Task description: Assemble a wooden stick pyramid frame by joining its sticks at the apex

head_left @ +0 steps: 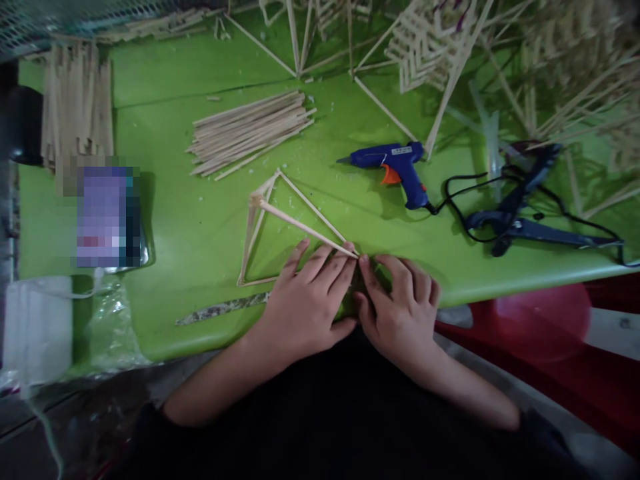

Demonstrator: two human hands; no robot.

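A pyramid-like frame of thin wooden sticks (310, 227) rests on the green table in front of me. My left hand (310, 300) lies over its near side with fingers spread, the fingertips touching the sticks by the right corner. From the other side, my right hand (400, 300) meets that same corner with its index fingertip; its thumb is apart and the other fingers are bent. The hands cover part of the frame's near edge. Beyond the right hand lies a blue hot glue gun (400, 167) with an orange trigger, its nozzle facing left.
A loose pile of sticks (250, 133) lies behind the frame, and a stick bundle (77, 107) at far left. Left are a blurred-out phone-like object (107, 217) and a white box (37, 327). Dark blue cutters (520, 213) lie right amid the black cord; finished stick structures (425, 47) stand behind.
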